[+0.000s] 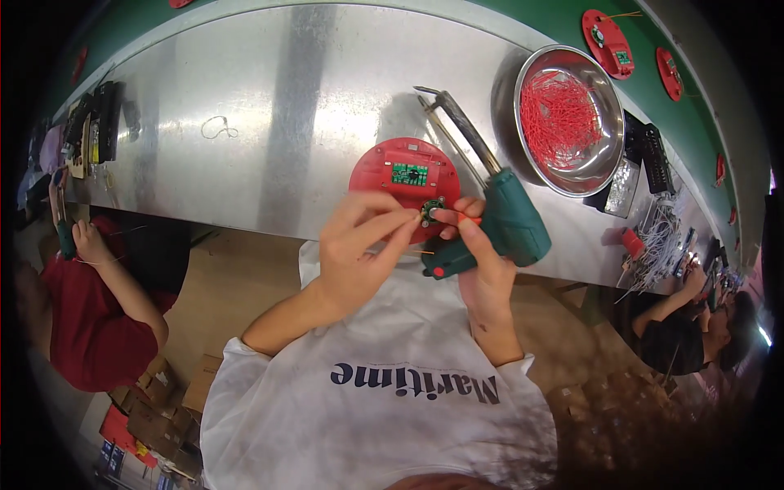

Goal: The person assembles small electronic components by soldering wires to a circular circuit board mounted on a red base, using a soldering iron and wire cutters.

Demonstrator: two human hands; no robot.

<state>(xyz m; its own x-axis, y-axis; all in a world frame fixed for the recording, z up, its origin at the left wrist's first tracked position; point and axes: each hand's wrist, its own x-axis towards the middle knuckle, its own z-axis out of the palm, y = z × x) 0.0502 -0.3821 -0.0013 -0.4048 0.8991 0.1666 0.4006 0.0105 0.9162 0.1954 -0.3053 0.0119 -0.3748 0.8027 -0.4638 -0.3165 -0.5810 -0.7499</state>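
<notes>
Head view is showing the person's white printed shirt (384,408) nearest the lens, with both forearms rising from it toward the edge of a shiny sheet-metal workbench (245,106). The left hand (359,253) is curling narrow, thumb and forefinger pinching at a small round green part (430,209) that is sitting on the lower right rim of a round red plastic disc (400,192). The right hand (482,261) is meeting it from the other side, its fingertips touching the same small part while its palm and lower fingers are wrapping around the grip of a dark green soldering gun (502,224). The gun's long metal barrel is pointing up and to the left, lying across the bench just beside the disc, and a red button is showing on the handle below the hand. The disc is resting flat at the near edge of the bench, carrying a small green rectangular circuit board (410,173) near its middle.

Farther right, a round steel bowl (535,139) is holding a heap of thin red wires (565,110). Beyond it, more red discs (608,33) are lying on a green belt (523,12). At the left edge a person in a red top (82,318) is working, and at the right edge another person in dark clothes (686,335) is bending over pale wires.
</notes>
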